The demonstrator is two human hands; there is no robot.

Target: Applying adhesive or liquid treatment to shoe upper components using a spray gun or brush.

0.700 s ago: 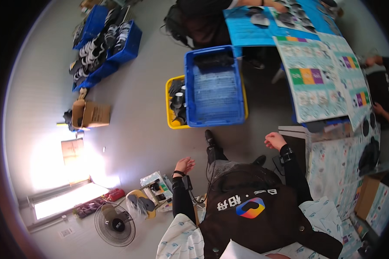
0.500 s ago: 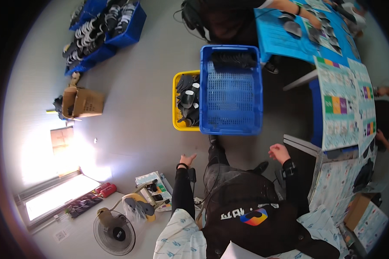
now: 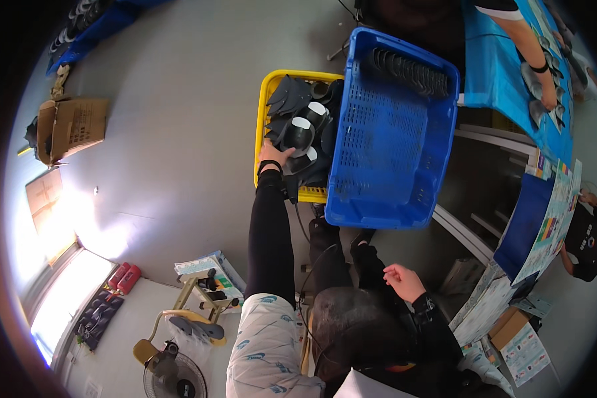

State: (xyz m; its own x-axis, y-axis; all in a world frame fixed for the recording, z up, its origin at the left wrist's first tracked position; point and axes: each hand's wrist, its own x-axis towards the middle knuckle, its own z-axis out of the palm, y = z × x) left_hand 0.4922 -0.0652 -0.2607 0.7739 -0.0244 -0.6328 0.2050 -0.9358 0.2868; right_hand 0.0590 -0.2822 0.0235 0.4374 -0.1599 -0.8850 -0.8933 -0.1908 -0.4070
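My left hand (image 3: 275, 154) reaches into a yellow basket (image 3: 261, 119), thumb and fingers spread against the dark shoe pieces there. Nearest to it is a black rounded shoe piece (image 3: 297, 137) with a white patch; part of the fingers is hidden at the pile. Grey-black flat pieces (image 3: 289, 93) lie at the basket's far end. My right hand (image 3: 405, 282) hangs in front of my body with loosely bent fingers and nothing in it. Beside the yellow basket, partly over it, is a large blue crate (image 3: 385, 146) with a row of dark curved pieces (image 3: 411, 71) at its far end.
A co-worker's arm (image 3: 530, 50) reaches over a blue-covered table (image 3: 487, 73) at the far right. Another person (image 3: 587, 232) is at the right edge. A cardboard box (image 3: 79, 126) stands at the left. A fan (image 3: 176, 378) and a yellow-framed chair (image 3: 199, 302) are at the near left.
My left hand has moved forward into the yellow basket and reached the shoe pieces. The basket and crate appear closer. My right hand stays near my body, holding nothing.
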